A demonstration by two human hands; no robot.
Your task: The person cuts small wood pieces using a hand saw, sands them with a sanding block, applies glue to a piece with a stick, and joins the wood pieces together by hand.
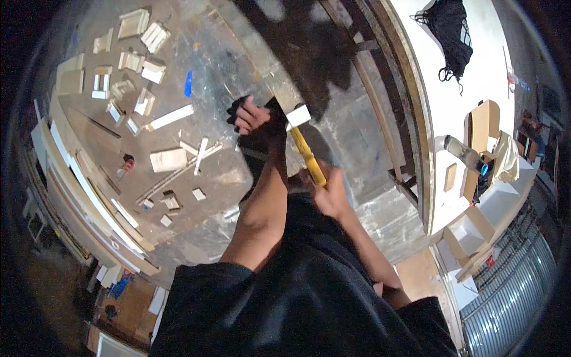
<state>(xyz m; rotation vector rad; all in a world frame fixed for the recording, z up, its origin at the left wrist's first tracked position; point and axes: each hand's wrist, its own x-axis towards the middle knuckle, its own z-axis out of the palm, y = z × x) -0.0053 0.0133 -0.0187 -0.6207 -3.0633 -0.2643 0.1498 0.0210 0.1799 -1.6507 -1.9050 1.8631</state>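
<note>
My left hand [251, 116], in what looks like a black fingerless glove, is near the middle of the view with its fingers curled. Whatever it may hold is hidden. Lower and to the right, my right hand [328, 189] wraps round the bottom of a yellow tool handle [307, 156]. The handle slants up and to the left, ending at a small white block [298, 117], just right of my left wrist. Whether the block belongs to the tool or lies behind it cannot be told.
Small wooden pieces [156, 37] and offcuts [169, 160] are scattered on the grey floor at left, near a blue strip [188, 83]. Long boards [89, 172] lie along the far left. At right, a white table [443, 119] carries black netting [450, 35] and cardboard [485, 125].
</note>
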